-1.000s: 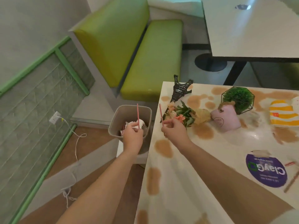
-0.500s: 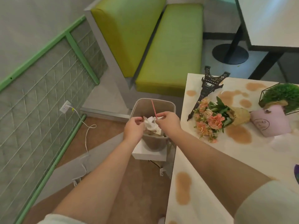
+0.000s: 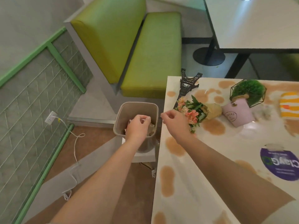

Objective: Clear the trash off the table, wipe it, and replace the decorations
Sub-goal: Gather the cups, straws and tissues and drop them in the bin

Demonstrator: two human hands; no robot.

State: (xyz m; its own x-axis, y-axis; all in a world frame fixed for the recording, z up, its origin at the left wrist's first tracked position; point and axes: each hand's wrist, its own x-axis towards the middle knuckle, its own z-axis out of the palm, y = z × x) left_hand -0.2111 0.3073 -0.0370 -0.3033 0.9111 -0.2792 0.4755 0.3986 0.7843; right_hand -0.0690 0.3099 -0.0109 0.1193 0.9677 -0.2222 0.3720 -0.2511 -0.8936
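Observation:
My left hand point(image 3: 138, 126) hovers over the beige trash bin point(image 3: 121, 114) beside the table, fingers loosely curled with nothing visible in them. Crumpled paper point(image 3: 152, 128) lies inside the bin. My right hand point(image 3: 174, 122) is above the left edge of the stained white table point(image 3: 210, 160), also loosely curled and holding nothing I can see. On the table lie a black Eiffel tower model point(image 3: 186, 87), a flower bouquet point(image 3: 198, 112), a tipped pink pot point(image 3: 236, 114), a green plant in a wire frame point(image 3: 249, 91) and a yellow striped wrapper point(image 3: 289, 106).
A purple round sticker point(image 3: 279, 165) is on the table's right side. The bin stands on a white box point(image 3: 144, 156). A green bench point(image 3: 153, 55) is behind it, another table point(image 3: 252, 23) at the back right. A wall socket point(image 3: 50, 119) with a white cable is at the left.
Both red straws have left my hands and are out of sight. My right hand has drawn back from over the bin to the table edge; my left stays over the bin.

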